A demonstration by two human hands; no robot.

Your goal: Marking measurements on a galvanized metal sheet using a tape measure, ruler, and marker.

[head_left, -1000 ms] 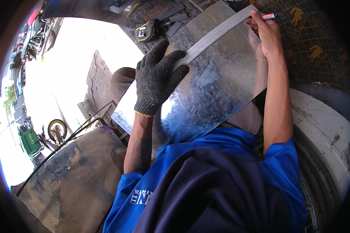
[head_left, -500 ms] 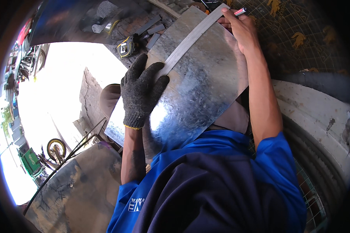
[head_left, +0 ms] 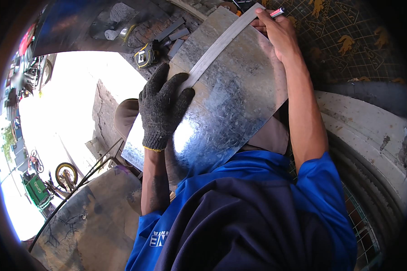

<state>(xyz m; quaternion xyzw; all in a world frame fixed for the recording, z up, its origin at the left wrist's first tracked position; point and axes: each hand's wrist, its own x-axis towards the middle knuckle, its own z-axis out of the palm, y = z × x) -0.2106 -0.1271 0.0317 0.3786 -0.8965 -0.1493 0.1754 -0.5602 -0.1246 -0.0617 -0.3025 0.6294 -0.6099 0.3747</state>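
Note:
A shiny galvanized metal sheet (head_left: 239, 95) lies aslant across my lap. Across its far part runs a long, pale, flat metal strip (head_left: 221, 45). In a dark knitted glove, my left hand (head_left: 163, 101) holds the strip's near-left end against the sheet, its index finger and thumb on either side. Bare, my right hand (head_left: 278, 36) is at the strip's far-right end and the sheet's edge, with the thumb on the strip. A marker pen (head_left: 278, 12) with a white and red body sticks out from its curled fingers. The fingertips beneath the sheet's edge are hidden.
A yellow and black tape measure (head_left: 147, 54) sits beyond my left hand, beside several small dark metal offcuts (head_left: 174, 36). A curved whitish panel (head_left: 366, 122) lies at right. To the left are a worn brown sheet (head_left: 86, 217) and, farther off, motorcycles (head_left: 65, 176).
Both hands keep their hold on the strip. The sheet, strip and hands have shifted very slightly left in the picture.

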